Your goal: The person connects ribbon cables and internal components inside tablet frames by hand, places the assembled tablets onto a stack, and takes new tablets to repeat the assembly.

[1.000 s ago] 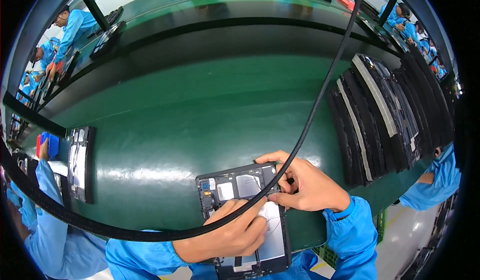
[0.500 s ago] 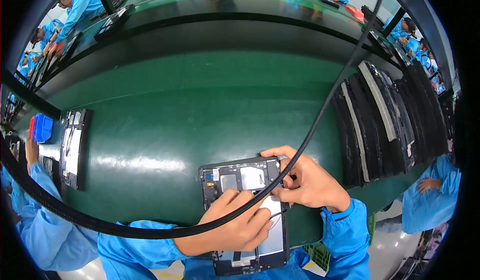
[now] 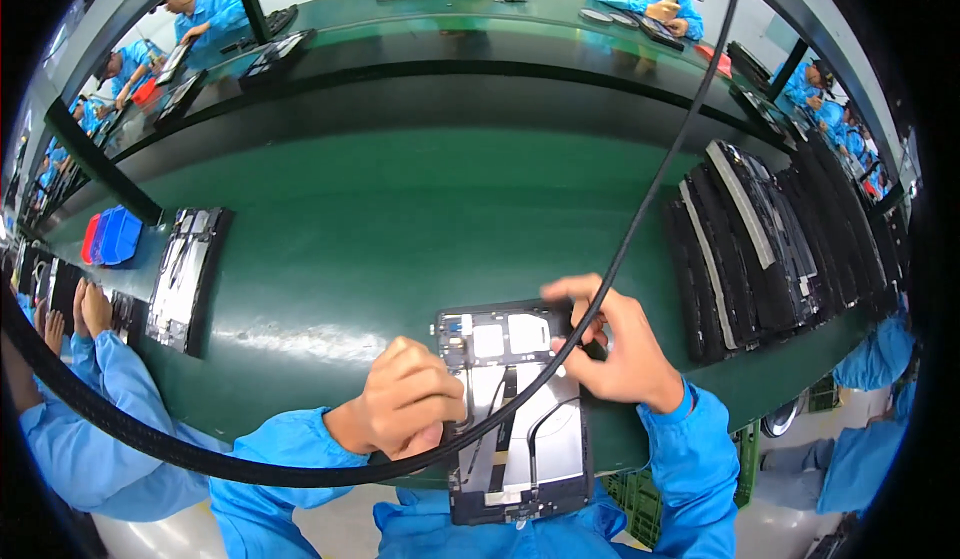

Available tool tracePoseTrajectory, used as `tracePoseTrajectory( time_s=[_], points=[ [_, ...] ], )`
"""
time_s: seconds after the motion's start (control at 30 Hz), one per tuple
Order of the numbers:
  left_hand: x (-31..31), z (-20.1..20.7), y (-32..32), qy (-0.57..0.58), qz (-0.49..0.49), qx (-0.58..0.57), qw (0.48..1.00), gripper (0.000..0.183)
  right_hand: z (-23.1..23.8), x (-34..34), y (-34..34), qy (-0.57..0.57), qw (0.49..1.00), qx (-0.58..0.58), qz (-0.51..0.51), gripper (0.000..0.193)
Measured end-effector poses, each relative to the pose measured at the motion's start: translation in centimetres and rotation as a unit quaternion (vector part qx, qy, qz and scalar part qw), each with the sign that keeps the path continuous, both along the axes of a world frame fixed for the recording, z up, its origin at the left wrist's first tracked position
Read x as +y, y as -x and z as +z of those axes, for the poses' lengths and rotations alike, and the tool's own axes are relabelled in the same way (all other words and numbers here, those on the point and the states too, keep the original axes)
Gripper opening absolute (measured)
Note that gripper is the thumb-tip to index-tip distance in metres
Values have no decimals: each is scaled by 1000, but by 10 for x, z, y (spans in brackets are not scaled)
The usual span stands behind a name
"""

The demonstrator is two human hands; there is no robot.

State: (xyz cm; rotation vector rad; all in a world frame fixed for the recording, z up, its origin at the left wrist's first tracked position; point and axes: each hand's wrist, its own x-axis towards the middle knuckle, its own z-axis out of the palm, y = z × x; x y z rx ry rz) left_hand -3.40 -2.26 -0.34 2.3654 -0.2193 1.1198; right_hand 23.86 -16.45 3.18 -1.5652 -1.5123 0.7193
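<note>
An opened tablet (image 3: 545, 429), with silver panels, thin black cables and a dark frame, lies at the near edge of the green table. My left hand (image 3: 410, 399) is beside its left edge, fingers curled in and fingertips partly hidden; whether it pinches anything small I cannot make out. At the tablet's upper right corner is my right hand (image 3: 630, 349), thumb and forefinger spread apart, the forefinger smeared by motion. A thick black cord (image 3: 400, 464) hangs across the view in front of the tablet.
Stacked dark tablet units with foam strips (image 3: 765, 249) stand at the right. Another opened tablet (image 3: 185, 279) lies at the left, near blue and red bins (image 3: 118, 236). A co-worker's hands (image 3: 92, 309) are at the far left. Beyond a dark ledge (image 3: 420, 94), other people sit working.
My left hand has drawn back from over the tablet to its left edge, uncovering the cables and panels. My right hand's thumb and forefinger have spread at the corner. The view has shifted.
</note>
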Motion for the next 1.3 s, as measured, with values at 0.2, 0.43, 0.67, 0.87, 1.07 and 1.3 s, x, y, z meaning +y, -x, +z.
tracePoseTrajectory(
  time_s=[0.2,0.43,0.67,0.87,1.07,1.3],
  points=[
    [-8,-8,35,-164,-87,40,982,23,2,0,50,-122,963,-104,217,22],
    [-10,-5,39,-328,-130,-13,936,33,-8,-5,71,-93,946,-181,253,28],
    [-15,1,41,-319,-141,-9,937,36,-11,-4,82,-179,909,-298,231,24],
    [-14,1,37,-306,-149,-2,940,37,-9,-2,82,-247,858,-411,184,24],
    [-10,-1,37,-352,-158,-18,922,37,-14,3,79,-259,868,-396,150,23],
    [2,-7,27,-319,-181,-4,930,37,-19,-3,76,-273,867,-393,142,35]
  ],
)
